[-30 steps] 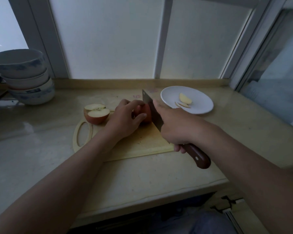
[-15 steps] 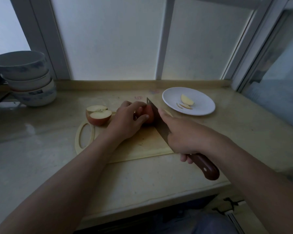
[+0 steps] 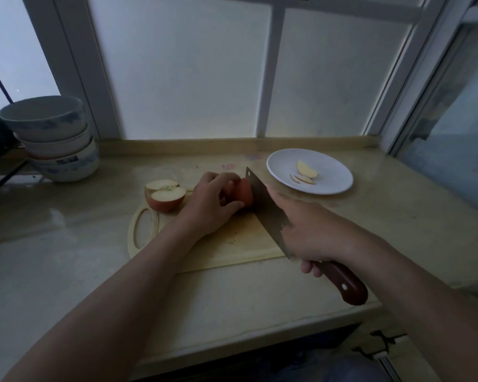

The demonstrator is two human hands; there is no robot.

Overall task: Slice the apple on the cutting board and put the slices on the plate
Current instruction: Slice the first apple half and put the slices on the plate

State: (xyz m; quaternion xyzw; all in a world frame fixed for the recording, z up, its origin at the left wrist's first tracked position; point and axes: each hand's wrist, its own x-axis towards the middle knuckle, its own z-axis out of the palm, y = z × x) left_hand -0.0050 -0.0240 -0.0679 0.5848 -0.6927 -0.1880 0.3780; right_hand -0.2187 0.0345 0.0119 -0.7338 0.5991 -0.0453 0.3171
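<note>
On the pale cutting board (image 3: 232, 249) my left hand (image 3: 213, 202) grips a red apple piece (image 3: 243, 193), cut side down as far as I can tell. My right hand (image 3: 312, 232) grips a cleaver by its dark red handle (image 3: 342, 282), forefinger stretched along the blade's spine. The cleaver blade (image 3: 262, 205) stands edge down against the right side of the apple piece. Another apple piece (image 3: 164, 194), cut faces up, sits at the board's left end. The white plate (image 3: 334, 183) to the right holds a few thin apple slices (image 3: 305, 172).
A stack of blue-and-white bowls (image 3: 53, 139) stands at the back left of the counter (image 3: 66, 257). Frosted window panes rise right behind the counter. The counter's front edge runs close below the board.
The cleaver blade has come down beside the apple piece and slid slightly toward me. My left hand keeps its hold on the apple.
</note>
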